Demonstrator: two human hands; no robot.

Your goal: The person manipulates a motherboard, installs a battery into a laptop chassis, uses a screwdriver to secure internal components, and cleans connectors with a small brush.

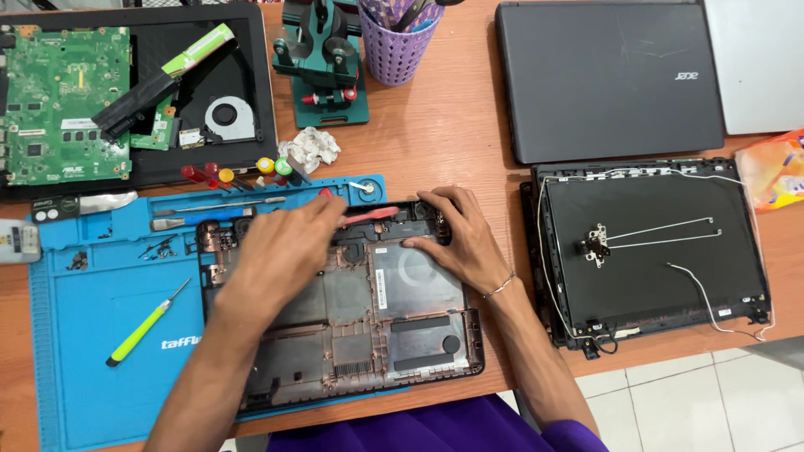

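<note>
An opened black laptop base shell lies on a blue repair mat. My left hand rests over the shell's upper left part and grips a red-handled tool that points right along the top edge. My right hand presses on the shell's upper right corner, fingers curled over the rim. A thin bracelet sits on the right wrist.
A green-handled screwdriver lies on the mat. More screwdrivers, a green motherboard in another open laptop, a purple tool cup, a closed black laptop and a screen lid with cables surround the work.
</note>
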